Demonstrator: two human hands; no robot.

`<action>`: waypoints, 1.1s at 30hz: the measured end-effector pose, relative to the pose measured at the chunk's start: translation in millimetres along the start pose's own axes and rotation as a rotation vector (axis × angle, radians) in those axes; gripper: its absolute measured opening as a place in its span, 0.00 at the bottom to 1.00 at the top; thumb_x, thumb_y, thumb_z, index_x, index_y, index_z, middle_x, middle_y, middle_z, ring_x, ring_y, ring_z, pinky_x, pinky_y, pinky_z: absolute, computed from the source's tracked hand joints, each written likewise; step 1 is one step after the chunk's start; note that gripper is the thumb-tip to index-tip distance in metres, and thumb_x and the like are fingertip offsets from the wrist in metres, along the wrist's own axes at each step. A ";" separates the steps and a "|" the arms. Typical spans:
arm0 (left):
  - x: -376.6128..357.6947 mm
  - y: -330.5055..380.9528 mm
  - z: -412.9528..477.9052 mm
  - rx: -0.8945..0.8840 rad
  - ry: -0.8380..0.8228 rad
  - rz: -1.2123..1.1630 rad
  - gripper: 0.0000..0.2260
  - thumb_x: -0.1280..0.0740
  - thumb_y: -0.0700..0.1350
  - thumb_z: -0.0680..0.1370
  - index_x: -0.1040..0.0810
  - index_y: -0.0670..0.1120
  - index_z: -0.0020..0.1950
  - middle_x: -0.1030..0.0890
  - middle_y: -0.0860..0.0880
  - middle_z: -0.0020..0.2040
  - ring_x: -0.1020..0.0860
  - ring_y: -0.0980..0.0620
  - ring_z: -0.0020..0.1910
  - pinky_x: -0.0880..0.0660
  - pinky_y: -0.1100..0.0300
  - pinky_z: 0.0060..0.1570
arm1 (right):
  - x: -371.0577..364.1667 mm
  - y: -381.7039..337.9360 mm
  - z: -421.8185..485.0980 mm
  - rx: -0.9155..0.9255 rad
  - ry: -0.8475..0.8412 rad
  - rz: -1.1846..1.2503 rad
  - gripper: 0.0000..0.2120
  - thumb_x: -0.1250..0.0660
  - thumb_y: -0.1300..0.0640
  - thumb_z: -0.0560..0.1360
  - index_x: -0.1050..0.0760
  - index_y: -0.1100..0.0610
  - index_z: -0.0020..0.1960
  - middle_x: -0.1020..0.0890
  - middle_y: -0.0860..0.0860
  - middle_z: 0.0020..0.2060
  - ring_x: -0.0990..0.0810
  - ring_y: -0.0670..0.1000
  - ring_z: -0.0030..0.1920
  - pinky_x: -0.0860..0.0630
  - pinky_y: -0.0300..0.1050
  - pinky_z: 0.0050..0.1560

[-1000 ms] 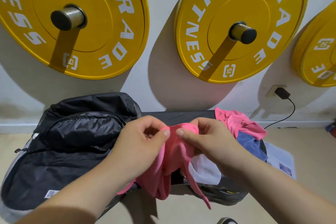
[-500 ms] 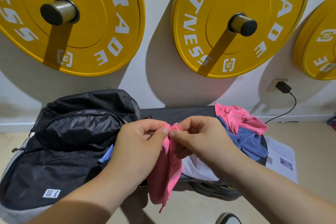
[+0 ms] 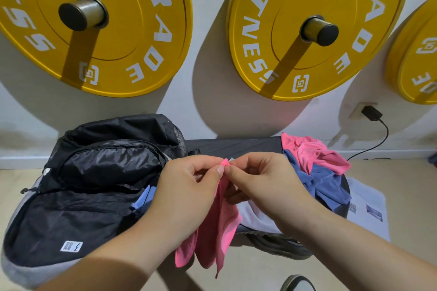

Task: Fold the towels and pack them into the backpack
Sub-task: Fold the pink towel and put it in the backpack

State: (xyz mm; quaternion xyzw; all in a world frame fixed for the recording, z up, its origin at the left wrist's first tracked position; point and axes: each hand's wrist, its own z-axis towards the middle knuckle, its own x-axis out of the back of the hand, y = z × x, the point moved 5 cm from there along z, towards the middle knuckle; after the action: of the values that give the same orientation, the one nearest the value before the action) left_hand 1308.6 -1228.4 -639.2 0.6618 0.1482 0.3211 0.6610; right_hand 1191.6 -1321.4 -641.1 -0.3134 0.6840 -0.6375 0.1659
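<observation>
1. Both hands meet in the middle of the view. The left hand (image 3: 186, 186) and right hand (image 3: 267, 184) each pinch the top corner of the pink towel (image 3: 222, 227) between thumb and forefinger. The thumbnails nearly touch and the other fingers are loosely curled.
2. That towel is thin, soft-looking cloth. It hangs from the pinch in loose vertical folds with pointy ends, in front of the bench's near edge.
3. The backpack (image 3: 94, 172) lies unzipped on the left. It has a crinkly, shiny black lining, a grey outer rim, a bit of mesh up top and a small white label. A blue scrap of cloth (image 3: 142, 198) peeks out beside the left wrist.
4. On the right is a crumpled heap, with another pink towel (image 3: 312, 151) bunched on top of a blue towel (image 3: 326, 184). A white towel (image 3: 257, 215) lies flatter under the right hand.
5. All of it sits on a dark, smooth bench (image 3: 236, 144) against the wall.
6. On the wall, round yellow weight plates (image 3: 99, 26) with white lettering hang on metal pegs. A black plug (image 3: 371, 113) sits in a socket.
7. A printed paper sheet (image 3: 369, 210) lies on the floor.
</observation>
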 end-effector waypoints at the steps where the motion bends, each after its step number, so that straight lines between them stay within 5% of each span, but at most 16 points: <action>1: 0.2 -0.1 0.0 0.002 0.002 -0.001 0.09 0.29 0.37 0.78 0.12 0.50 0.48 0.13 0.59 0.42 0.15 0.62 0.44 0.19 0.66 0.49 | -0.2 0.0 -0.4 0.002 0.010 -0.003 0.09 0.30 0.62 0.78 0.18 0.65 0.41 0.16 0.64 0.34 0.16 0.57 0.33 0.15 0.60 0.44; 6: -1.0 -1.0 -1.9 0.001 -0.003 0.030 0.10 0.29 0.37 0.78 0.12 0.51 0.44 0.13 0.58 0.39 0.15 0.60 0.41 0.18 0.62 0.45 | -1.7 -0.4 -1.2 0.031 0.064 -0.037 0.09 0.31 0.63 0.77 0.18 0.64 0.39 0.15 0.62 0.33 0.15 0.64 0.37 0.16 0.62 0.44; 10: -0.8 -3.5 -0.8 0.054 -0.055 -0.015 0.08 0.29 0.38 0.78 0.13 0.48 0.45 0.13 0.53 0.38 0.14 0.58 0.39 0.19 0.64 0.42 | -5.1 1.1 -0.6 0.041 0.017 -0.019 0.11 0.35 0.68 0.77 0.16 0.62 0.40 0.15 0.58 0.32 0.16 0.56 0.34 0.17 0.64 0.48; 15: 3.8 -10.3 2.9 0.132 -0.076 -0.031 0.05 0.24 0.39 0.74 0.16 0.47 0.46 0.13 0.48 0.37 0.14 0.52 0.37 0.18 0.58 0.41 | -13.1 4.7 -4.8 -0.028 -0.211 0.113 0.23 0.46 0.76 0.74 0.15 0.61 0.52 0.13 0.62 0.46 0.13 0.61 0.50 0.18 0.58 0.57; 19: 9.9 -6.4 10.8 0.051 -0.121 0.056 0.04 0.28 0.42 0.78 0.19 0.49 0.44 0.14 0.47 0.38 0.16 0.45 0.39 0.21 0.49 0.42 | 4.1 11.9 9.3 0.038 -0.047 -0.048 0.15 0.35 0.70 0.77 0.15 0.54 0.52 0.14 0.59 0.47 0.16 0.53 0.45 0.18 0.57 0.50; 23: 13.2 10.0 10.3 -0.012 -0.290 -0.033 0.07 0.35 0.41 0.82 0.23 0.50 0.46 0.15 0.43 0.40 0.17 0.46 0.39 0.24 0.50 0.42 | 10.1 13.6 17.7 0.133 -0.153 -0.170 0.23 0.29 0.70 0.73 0.20 0.49 0.63 0.15 0.47 0.56 0.18 0.42 0.57 0.20 0.40 0.54; 28: 30.3 27.1 14.4 -0.111 -0.232 -0.194 0.03 0.35 0.42 0.81 0.23 0.47 0.48 0.17 0.42 0.37 0.20 0.50 0.36 0.25 0.60 0.37 | 12.5 16.9 17.1 0.212 -0.285 -0.489 0.03 0.26 0.61 0.73 0.18 0.55 0.43 0.15 0.51 0.40 0.18 0.46 0.42 0.22 0.44 0.50; 30: 39.0 28.8 18.1 -0.127 -0.132 -0.206 0.04 0.36 0.38 0.82 0.23 0.44 0.50 0.18 0.44 0.36 0.21 0.52 0.35 0.25 0.63 0.35 | 16.0 31.7 20.0 0.111 -0.328 -0.538 0.05 0.27 0.61 0.73 0.21 0.55 0.40 0.18 0.47 0.34 0.21 0.43 0.37 0.23 0.40 0.43; 33: 50.7 24.3 25.3 -0.107 0.009 -0.202 0.02 0.37 0.38 0.83 0.25 0.41 0.52 0.19 0.34 0.41 0.23 0.47 0.39 0.26 0.55 0.40 | 29.2 55.4 29.1 -0.009 -0.287 -0.619 0.12 0.32 0.60 0.76 0.26 0.51 0.35 0.24 0.41 0.28 0.27 0.41 0.30 0.28 0.38 0.36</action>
State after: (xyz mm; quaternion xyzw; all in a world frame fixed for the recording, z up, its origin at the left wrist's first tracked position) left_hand 1356.8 -1218.6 -602.0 0.6059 0.1997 0.2632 0.7237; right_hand 1176.0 -1362.9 -693.9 -0.5933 0.5291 -0.6039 0.0577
